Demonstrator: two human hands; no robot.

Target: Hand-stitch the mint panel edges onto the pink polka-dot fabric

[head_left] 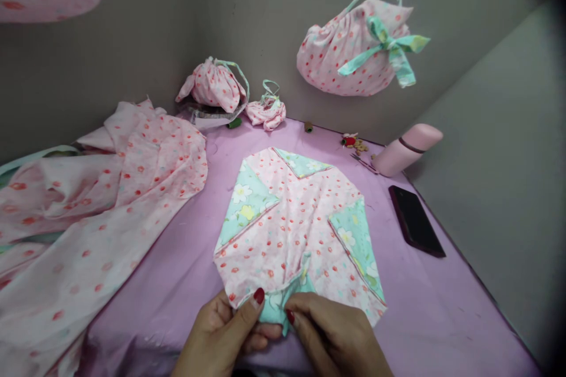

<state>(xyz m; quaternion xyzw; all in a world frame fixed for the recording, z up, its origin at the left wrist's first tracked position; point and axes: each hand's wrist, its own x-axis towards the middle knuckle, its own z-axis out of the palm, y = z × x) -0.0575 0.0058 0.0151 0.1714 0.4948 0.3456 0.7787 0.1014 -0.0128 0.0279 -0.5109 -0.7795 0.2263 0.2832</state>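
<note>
A pink floral fabric piece (292, 224) lies spread on the table, with green floral triangles folded in at its corners. At its near edge, my left hand (232, 327) is closed on the fabric, thumb on top and fingers underneath. My right hand (333, 330) pinches the green flap (294, 300) of the same piece just beside it. That flap is bunched and partly lifted between the two hands. Whether a needle or thread is in the right fingers is too small to tell.
Loose pink fabric (145, 171) is heaped at the left. Small drawstring bags (212, 85) sit at the back, and another bag (349, 59) hangs on the wall. Along the right are a pink bottle (404, 150), a phone (415, 221), small scissors (365, 164) and thread spools (308, 127).
</note>
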